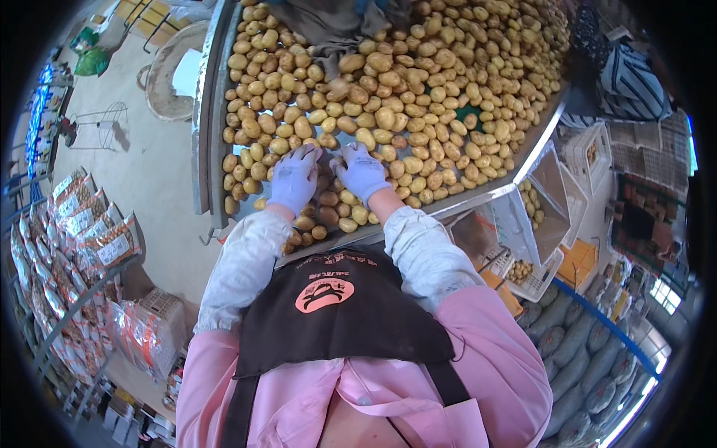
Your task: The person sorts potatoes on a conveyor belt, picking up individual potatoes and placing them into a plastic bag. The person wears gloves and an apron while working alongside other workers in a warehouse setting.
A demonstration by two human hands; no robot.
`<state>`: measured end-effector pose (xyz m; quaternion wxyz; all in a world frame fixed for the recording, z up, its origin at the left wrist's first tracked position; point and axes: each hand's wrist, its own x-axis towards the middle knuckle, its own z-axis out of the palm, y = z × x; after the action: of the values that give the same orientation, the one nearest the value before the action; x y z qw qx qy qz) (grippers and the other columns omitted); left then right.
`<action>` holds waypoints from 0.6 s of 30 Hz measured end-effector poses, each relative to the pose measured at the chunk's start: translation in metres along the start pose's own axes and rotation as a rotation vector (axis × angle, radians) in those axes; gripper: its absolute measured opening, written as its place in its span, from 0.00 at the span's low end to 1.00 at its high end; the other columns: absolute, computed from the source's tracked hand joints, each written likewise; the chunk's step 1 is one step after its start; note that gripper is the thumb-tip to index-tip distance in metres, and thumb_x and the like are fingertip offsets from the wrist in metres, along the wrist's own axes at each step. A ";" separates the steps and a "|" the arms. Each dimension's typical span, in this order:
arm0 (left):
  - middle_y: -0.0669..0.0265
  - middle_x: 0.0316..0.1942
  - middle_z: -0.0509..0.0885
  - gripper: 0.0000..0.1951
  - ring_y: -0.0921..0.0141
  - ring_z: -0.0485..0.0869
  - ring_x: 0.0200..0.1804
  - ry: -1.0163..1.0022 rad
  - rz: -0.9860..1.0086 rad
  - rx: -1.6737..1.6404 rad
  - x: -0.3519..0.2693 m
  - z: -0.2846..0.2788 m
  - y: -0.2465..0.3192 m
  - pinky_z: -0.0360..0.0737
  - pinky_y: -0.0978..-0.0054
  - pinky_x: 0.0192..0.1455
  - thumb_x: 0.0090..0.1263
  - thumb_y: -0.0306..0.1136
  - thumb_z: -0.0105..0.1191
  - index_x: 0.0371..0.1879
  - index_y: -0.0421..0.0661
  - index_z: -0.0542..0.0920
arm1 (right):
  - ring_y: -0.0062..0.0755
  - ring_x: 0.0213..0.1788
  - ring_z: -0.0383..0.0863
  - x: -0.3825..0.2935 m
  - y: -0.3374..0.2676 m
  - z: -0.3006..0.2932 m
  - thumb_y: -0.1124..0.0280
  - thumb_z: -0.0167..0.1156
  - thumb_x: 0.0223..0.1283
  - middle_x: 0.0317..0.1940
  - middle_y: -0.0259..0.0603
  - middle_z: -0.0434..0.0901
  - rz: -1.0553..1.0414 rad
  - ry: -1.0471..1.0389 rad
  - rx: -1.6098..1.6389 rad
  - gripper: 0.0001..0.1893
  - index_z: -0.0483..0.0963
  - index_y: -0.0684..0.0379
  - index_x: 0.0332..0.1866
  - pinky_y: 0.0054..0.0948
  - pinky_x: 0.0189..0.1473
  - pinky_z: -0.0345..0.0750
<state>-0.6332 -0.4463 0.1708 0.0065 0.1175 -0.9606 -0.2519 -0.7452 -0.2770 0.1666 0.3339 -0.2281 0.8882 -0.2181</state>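
My left hand (294, 178), in a pale lavender knitted glove, rests palm down among yellow-brown potatoes (386, 117) on a metal-edged sorting table (482, 190). A short gap to its right, my right hand (361, 171) wears a matching glove and also lies over the potatoes. The fingers of both hands point away from me and curl down, so whether they grip a potato is hidden. Between my wrists and the near edge lie several darker potatoes (329, 206). White sleeve covers reach up both forearms.
Across the table, another person's grey clothing (341, 28) and a blurred hand (338, 88) hang over the potatoes. A person in a striped garment (633, 84) stands at the right. White crates (540, 283) sit below the right edge. Packed bags of potatoes (106, 229) fill the left side.
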 end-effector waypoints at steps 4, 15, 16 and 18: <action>0.61 0.68 0.84 0.18 0.56 0.86 0.64 -0.217 0.000 0.211 0.018 0.001 0.010 0.84 0.54 0.63 0.73 0.31 0.61 0.62 0.53 0.87 | 0.48 0.67 0.82 -0.046 0.062 0.011 0.72 0.68 0.72 0.65 0.49 0.79 -0.245 0.568 0.254 0.16 0.82 0.57 0.62 0.43 0.74 0.78; 0.50 0.64 0.83 0.19 0.48 0.85 0.60 -0.071 0.282 -0.068 -0.057 0.016 0.033 0.83 0.50 0.60 0.72 0.35 0.61 0.60 0.45 0.82 | 0.38 0.48 0.83 -0.281 0.298 -0.127 0.83 0.54 0.72 0.47 0.37 0.81 0.389 1.509 0.212 0.26 0.72 0.64 0.75 0.35 0.54 0.84; 0.50 0.63 0.83 0.18 0.48 0.86 0.58 -0.202 0.356 -0.198 -0.062 0.019 0.051 0.84 0.49 0.59 0.71 0.35 0.61 0.57 0.44 0.82 | 0.42 0.54 0.81 -0.251 0.279 -0.113 0.76 0.55 0.72 0.51 0.40 0.81 0.315 1.352 0.235 0.26 0.74 0.62 0.74 0.42 0.58 0.80; 0.49 0.70 0.81 0.22 0.49 0.82 0.70 -0.377 0.555 -0.222 -0.085 0.048 0.056 0.77 0.47 0.74 0.75 0.41 0.61 0.64 0.44 0.83 | 0.52 0.64 0.77 -0.171 0.204 -0.057 0.63 0.58 0.73 0.60 0.47 0.80 0.206 0.957 -0.012 0.25 0.77 0.57 0.72 0.56 0.66 0.72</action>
<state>-0.5664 -0.3564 0.1598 -0.0900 -0.1978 -0.9070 -0.3607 -0.7228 -0.0058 0.1795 -0.0935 -0.0149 0.9612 -0.2591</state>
